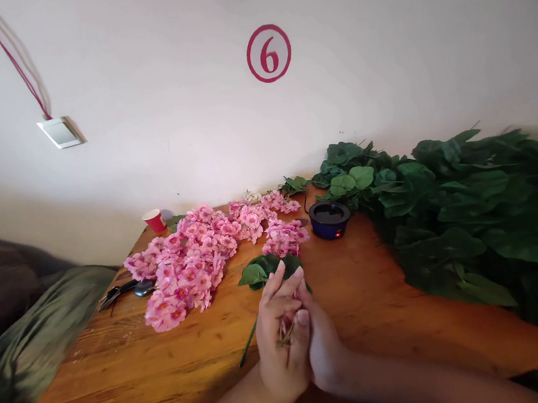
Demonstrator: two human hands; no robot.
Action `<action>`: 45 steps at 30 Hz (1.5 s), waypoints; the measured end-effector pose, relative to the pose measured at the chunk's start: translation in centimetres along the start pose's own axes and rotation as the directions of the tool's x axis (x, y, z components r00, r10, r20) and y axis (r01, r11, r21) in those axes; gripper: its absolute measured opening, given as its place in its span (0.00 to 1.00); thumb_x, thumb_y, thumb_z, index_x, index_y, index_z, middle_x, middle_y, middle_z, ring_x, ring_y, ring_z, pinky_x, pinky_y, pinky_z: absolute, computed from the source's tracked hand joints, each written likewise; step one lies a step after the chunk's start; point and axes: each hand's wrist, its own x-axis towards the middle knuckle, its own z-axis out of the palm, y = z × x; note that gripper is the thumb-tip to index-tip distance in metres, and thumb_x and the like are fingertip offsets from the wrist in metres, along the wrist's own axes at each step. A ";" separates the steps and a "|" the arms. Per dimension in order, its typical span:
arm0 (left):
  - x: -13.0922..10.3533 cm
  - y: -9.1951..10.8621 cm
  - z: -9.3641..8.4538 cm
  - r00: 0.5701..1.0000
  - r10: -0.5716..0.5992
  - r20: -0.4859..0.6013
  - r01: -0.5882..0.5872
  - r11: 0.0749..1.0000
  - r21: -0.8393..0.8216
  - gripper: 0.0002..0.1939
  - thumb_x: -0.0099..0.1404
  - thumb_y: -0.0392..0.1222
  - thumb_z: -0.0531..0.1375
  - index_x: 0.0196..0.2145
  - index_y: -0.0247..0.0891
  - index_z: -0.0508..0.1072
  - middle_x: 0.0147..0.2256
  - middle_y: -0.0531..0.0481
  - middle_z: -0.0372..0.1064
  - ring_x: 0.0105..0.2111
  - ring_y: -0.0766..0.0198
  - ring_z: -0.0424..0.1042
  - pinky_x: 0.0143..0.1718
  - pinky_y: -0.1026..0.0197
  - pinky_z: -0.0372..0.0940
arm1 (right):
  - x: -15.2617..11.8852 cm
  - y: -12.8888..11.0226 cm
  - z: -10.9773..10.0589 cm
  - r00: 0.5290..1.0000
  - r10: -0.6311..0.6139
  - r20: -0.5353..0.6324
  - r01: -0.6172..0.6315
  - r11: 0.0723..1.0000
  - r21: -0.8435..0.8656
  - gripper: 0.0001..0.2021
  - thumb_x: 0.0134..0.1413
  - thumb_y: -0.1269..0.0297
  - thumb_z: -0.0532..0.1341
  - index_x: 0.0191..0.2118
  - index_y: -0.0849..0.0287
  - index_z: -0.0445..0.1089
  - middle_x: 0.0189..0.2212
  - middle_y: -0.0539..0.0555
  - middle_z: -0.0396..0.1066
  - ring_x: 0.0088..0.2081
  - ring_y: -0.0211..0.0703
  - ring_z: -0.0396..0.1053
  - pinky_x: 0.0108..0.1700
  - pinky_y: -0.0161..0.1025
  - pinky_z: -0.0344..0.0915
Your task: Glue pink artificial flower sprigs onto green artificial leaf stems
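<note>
My left hand (pixel 281 344) and my right hand (pixel 323 341) are pressed together above the front middle of the wooden table. Thin stems (pixel 285 335) with a bit of pink show between the fingers of my left hand, which are closed round them. My right hand lies against it, its palm and whatever it may hold hidden. Just beyond the fingertips is a small bunch of green leaves (pixel 254 274), and a green stem (pixel 248 344) slants down at the left of my hands. Pink artificial flowers (pixel 188 267) lie in a heap to the left.
A dark blue pot (pixel 330 220) with a red light stands behind my hands. Green leaves (pixel 493 215) are piled along the right. At the back left is a red cup (pixel 154 221), with a black-handled tool (pixel 118 291) near the left edge of the table (pixel 122 371).
</note>
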 end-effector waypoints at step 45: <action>5.7 -7.0 -2.4 0.717 -0.661 0.224 0.390 0.646 0.656 0.09 0.61 0.47 0.64 0.33 0.40 0.79 0.33 0.51 0.76 0.32 0.61 0.73 0.32 0.61 0.60 | 8.9 -11.8 -3.1 0.779 -0.618 0.103 0.574 0.639 -0.511 0.22 0.51 0.51 0.68 0.23 0.57 0.56 0.17 0.43 0.56 0.18 0.30 0.53 0.19 0.29 0.53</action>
